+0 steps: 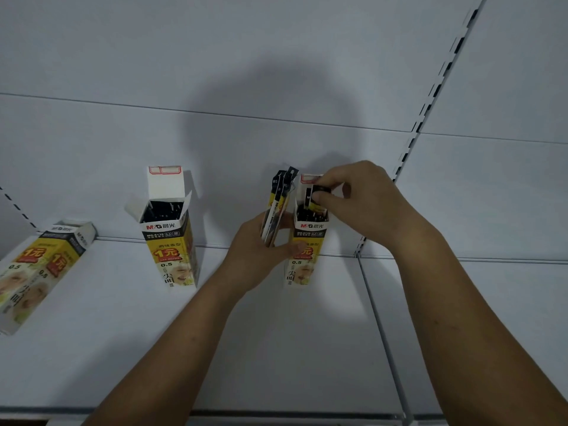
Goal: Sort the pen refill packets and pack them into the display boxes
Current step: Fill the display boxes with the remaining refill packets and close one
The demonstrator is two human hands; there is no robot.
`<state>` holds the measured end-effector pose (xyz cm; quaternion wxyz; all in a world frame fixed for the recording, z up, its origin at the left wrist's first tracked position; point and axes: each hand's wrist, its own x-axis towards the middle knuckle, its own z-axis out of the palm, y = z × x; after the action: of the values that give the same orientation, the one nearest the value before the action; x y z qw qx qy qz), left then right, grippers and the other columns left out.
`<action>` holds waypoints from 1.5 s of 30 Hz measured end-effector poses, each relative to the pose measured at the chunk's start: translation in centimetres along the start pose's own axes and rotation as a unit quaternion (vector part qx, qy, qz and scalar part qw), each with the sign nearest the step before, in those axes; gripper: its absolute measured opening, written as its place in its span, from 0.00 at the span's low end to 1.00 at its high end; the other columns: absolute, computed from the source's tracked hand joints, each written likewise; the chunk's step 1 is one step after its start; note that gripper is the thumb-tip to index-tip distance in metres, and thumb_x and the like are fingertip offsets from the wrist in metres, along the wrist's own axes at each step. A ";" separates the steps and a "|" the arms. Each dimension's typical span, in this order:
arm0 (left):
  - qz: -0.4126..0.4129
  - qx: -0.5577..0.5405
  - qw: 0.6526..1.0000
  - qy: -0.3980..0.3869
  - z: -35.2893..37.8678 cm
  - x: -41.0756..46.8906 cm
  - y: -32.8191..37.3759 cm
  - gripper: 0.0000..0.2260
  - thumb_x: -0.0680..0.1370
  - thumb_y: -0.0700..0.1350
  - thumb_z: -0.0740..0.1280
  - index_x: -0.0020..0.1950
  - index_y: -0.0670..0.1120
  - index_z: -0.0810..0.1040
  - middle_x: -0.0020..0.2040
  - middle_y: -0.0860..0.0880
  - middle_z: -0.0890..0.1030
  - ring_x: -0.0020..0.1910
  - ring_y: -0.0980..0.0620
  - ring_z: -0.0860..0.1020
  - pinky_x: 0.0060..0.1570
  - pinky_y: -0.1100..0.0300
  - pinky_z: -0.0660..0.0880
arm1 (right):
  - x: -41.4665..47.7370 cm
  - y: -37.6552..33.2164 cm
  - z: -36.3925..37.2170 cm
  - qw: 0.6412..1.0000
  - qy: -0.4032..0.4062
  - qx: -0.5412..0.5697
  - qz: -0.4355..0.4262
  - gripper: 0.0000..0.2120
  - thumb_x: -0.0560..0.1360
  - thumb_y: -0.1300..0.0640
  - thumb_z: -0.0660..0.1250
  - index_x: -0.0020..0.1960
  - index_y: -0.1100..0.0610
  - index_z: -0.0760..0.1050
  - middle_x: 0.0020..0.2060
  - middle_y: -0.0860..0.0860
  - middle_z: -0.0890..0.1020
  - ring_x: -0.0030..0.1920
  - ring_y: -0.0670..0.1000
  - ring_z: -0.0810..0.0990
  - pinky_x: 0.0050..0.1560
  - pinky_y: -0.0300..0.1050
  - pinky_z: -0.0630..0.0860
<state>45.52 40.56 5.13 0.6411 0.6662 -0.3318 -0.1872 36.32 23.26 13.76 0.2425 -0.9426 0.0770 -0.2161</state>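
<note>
Grip of right hand [362, 204] pinches a packet [319, 192] in the filled box [307, 241]; left hand [255, 253] clutches spare packets [278, 204].

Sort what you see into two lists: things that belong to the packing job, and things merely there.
Job: left hand holding bundle; right hand pinching single packet at the mouth of right box; open middle box; lying box.
Merely there: shelf; back panel; slotted upright.

3 display boxes [167, 250], 2 hands [365, 204], 1 refill packet [318, 193] in rt, bunch of packets [276, 207] in left, no. unclear.
</note>
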 end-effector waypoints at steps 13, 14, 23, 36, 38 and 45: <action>-0.001 0.002 1.000 0.000 -0.2 -0.1 -0.3 0.17 0.74 0.37 0.79 0.54 0.55 0.80 0.55 0.55 0.86 0.32 0.67 0.79 0.31 0.76 0.71 | 0.0 -0.1 0.4 0.998 -0.033 -0.031 0.030 0.06 0.80 0.56 0.71 0.51 0.52 0.88 0.41 0.44 0.85 0.44 0.43 0.82 0.48 0.36 0.74; -0.001 0.005 1.000 0.001 -0.2 -0.1 -0.3 0.17 0.74 0.38 0.79 0.54 0.56 0.80 0.54 0.56 0.86 0.32 0.67 0.78 0.31 0.76 0.71 | -0.1 -0.1 0.4 0.999 -0.030 -0.031 0.031 0.06 0.80 0.56 0.71 0.51 0.52 0.88 0.41 0.43 0.84 0.42 0.40 0.81 0.45 0.31 0.71; 0.005 0.017 1.000 -0.002 -0.2 -0.1 -0.5 0.18 0.74 0.38 0.79 0.54 0.58 0.79 0.54 0.58 0.85 0.32 0.68 0.78 0.32 0.76 0.71 | 0.5 -0.4 1.8 0.988 -0.094 -0.120 0.027 0.11 0.80 0.55 0.69 0.42 0.52 0.87 0.32 0.46 0.81 0.34 0.46 0.77 0.38 0.44 0.74; -0.003 0.027 1.000 0.005 -0.4 0.2 -0.9 0.18 0.74 0.40 0.80 0.60 0.52 0.81 0.56 0.56 0.85 0.32 0.67 0.79 0.31 0.75 0.72 | -0.5 -0.9 0.5 0.996 -0.062 -0.047 0.050 0.08 0.80 0.54 0.69 0.48 0.50 0.88 0.42 0.43 0.85 0.43 0.45 0.82 0.47 0.45 0.78; -0.003 0.021 1.000 0.007 -0.3 0.0 -0.8 0.18 0.74 0.39 0.79 0.59 0.52 0.80 0.56 0.55 0.85 0.32 0.67 0.79 0.31 0.75 0.71 | -0.8 -0.8 0.8 0.996 -0.053 -0.044 0.054 0.08 0.80 0.54 0.70 0.48 0.51 0.88 0.42 0.44 0.86 0.43 0.46 0.82 0.49 0.48 0.80; 0.007 0.075 0.996 0.046 -0.4 -0.4 -1.0 0.20 0.74 0.46 0.80 0.63 0.52 0.79 0.54 0.57 0.83 0.45 0.68 0.80 0.40 0.74 0.74 | -2.0 -0.6 1.2 0.999 0.021 -0.008 0.025 0.07 0.81 0.53 0.68 0.51 0.49 0.86 0.45 0.41 0.85 0.39 0.32 0.77 0.42 0.36 0.70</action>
<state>45.73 41.12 4.12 0.6051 0.7180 -0.3197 -0.1270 35.05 24.74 12.38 0.2382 -0.9377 0.1075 -0.2288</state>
